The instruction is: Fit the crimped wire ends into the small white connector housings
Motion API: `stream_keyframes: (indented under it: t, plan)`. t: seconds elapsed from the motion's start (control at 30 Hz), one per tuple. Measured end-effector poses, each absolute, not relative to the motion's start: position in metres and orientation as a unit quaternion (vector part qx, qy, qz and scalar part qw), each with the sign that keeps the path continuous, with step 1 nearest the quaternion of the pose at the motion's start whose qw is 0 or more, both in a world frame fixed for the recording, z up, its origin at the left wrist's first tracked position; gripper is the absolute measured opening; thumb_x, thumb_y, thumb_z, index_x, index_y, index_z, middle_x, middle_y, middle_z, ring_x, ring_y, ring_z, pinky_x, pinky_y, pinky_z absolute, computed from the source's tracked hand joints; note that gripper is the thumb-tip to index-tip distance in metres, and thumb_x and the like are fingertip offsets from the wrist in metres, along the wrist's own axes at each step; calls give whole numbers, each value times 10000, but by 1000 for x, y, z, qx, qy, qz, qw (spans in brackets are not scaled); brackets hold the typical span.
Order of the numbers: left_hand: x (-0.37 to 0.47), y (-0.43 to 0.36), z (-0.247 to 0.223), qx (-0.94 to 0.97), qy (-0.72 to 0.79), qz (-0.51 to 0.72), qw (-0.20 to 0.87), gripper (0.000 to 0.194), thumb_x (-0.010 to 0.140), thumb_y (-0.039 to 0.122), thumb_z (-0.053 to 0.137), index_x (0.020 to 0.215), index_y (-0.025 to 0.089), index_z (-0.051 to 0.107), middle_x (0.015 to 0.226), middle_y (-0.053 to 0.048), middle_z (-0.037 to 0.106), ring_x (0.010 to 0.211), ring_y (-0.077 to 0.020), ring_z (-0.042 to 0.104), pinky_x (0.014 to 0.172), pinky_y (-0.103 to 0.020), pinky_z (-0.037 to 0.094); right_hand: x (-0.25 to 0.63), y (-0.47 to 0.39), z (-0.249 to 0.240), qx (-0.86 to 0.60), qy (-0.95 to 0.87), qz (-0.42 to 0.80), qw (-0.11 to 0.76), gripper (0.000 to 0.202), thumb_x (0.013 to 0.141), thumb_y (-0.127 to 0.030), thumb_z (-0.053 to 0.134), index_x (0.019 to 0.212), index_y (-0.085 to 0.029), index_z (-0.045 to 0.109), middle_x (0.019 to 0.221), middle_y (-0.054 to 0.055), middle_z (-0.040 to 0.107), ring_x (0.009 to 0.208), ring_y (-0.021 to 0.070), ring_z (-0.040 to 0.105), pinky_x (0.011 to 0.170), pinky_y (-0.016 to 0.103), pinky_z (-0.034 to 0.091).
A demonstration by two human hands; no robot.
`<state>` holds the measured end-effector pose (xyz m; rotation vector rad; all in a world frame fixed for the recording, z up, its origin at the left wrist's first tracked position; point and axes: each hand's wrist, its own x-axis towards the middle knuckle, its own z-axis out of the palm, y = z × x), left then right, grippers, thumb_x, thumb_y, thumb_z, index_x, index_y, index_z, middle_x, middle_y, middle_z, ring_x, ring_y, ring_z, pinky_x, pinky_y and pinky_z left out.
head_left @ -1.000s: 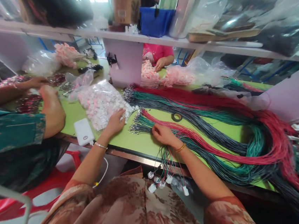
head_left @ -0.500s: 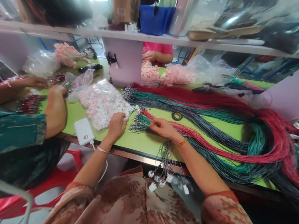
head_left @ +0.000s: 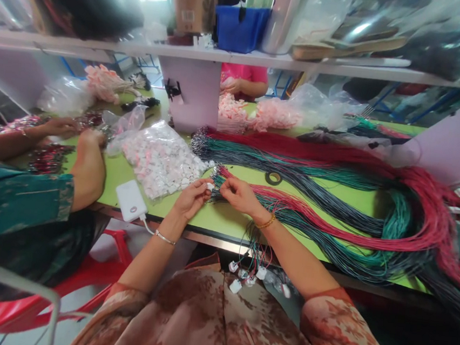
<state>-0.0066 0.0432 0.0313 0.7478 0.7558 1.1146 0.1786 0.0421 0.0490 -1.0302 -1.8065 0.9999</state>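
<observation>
Between the fingertips of my left hand (head_left: pixel 193 198) is a small white plastic connector (head_left: pixel 209 186). My right hand (head_left: pixel 237 195) is closed in a pinch just to its right, over the tipped ends of a wire bundle; what it grips is hidden. That bundle has red wires (head_left: pixel 315 213), green ones and dark ones (head_left: pixel 306 227), running off to the right. Beyond my left hand lies a clear bag (head_left: pixel 162 158) full of white connectors. Several wired white connectors (head_left: pixel 249 280) hang over the table edge below my right forearm.
A roll of tape (head_left: pixel 273 178) lies between the wire bundles. Left of my hand sits a white power bank (head_left: pixel 130 201) with a cable. A co-worker's arm (head_left: pixel 89 164) rests on the table at left. A shelf (head_left: pixel 144 49) with a blue bin (head_left: pixel 241 28) crosses above.
My left hand has moved right from the bag's edge, and the white connector now shows in its fingers. My right hand has shifted slightly left, bringing the two hands close together.
</observation>
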Motion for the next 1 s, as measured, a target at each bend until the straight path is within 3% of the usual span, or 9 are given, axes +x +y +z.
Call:
stream_keyframes:
  t: [0.2, 0.4, 0.7, 0.87, 1.0]
  plan:
    - [0, 38, 32, 362, 334, 491, 718, 137, 767, 207, 708, 887, 142, 699, 718, -21, 607, 611, -81, 539, 601, -208, 475, 181, 38, 45, -419, -708, 404, 401, 158, 776, -287, 515, 669, -171, 512, 586, -42, 464, 549, 86, 371, 530, 219, 289]
    - [5, 37, 32, 376, 346, 489, 707, 242, 677, 260, 797, 871, 143, 713, 736, -16, 629, 600, -67, 526, 600, -203, 460, 183, 40, 40, -423, -697, 424, 393, 158, 758, -295, 522, 663, -170, 509, 587, -41, 458, 546, 86, 368, 525, 221, 285]
    - [17, 31, 9, 404, 421, 522, 622, 238, 683, 332, 791, 838, 168, 715, 695, -29, 628, 568, -97, 515, 544, -238, 436, 180, 33, 28, -451, -712, 379, 382, 225, 794, -338, 537, 645, -172, 508, 585, -34, 484, 543, 89, 362, 535, 228, 287]
    - [26, 27, -1, 406, 435, 535, 600, 219, 738, 358, 742, 866, 183, 706, 794, -65, 670, 585, -114, 531, 518, -243, 442, 181, 35, 18, -454, -665, 461, 374, 311, 807, -426, 541, 625, -182, 475, 552, -45, 442, 525, 88, 348, 517, 222, 281]
    - [30, 27, -2, 394, 437, 562, 582, 182, 743, 313, 725, 863, 179, 699, 751, -38, 653, 581, -102, 513, 527, -228, 431, 181, 33, 18, -475, -704, 367, 380, 257, 821, -350, 527, 634, -178, 482, 571, -30, 483, 538, 93, 376, 535, 230, 279]
